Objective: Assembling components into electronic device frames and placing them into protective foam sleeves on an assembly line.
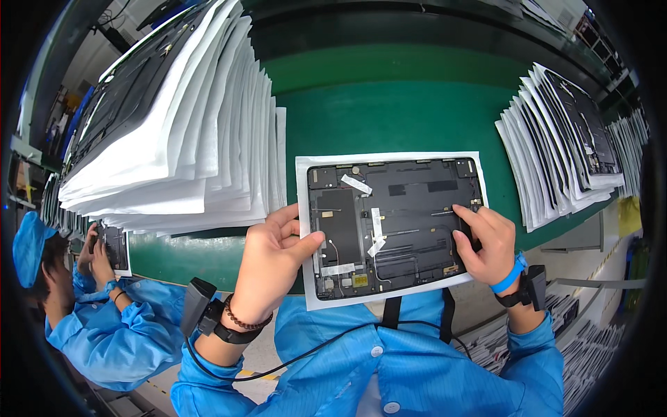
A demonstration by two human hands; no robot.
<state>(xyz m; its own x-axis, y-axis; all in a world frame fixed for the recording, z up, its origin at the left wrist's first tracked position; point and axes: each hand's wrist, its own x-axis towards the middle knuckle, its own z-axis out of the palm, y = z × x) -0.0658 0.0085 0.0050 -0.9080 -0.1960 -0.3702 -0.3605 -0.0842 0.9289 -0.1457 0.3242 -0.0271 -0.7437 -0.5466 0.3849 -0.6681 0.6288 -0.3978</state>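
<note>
A black tablet-like housing (410, 201) lies on a white foam sheet (301, 181) in front of me, with strips of whitish tape, thin wires and small metal parts inside it. My left hand (272, 260) grips its left edge, the thumb on top and the other fingers partly hidden at the sheet's rim. Over the right side, my right hand (492, 240) rests with index finger and thumb apart. The index fingertip touches the inner face near small parts at the right edge; no object shows between finger and thumb.
A tall stack of housings between white sheets (187, 153) rises at the left, and a smaller stack (549, 146) stands at the right, both on the green table (389, 118). A co-worker in blue (114, 326) handles a similar housing at far left. A black cable (299, 361) hangs from my left wrist.
</note>
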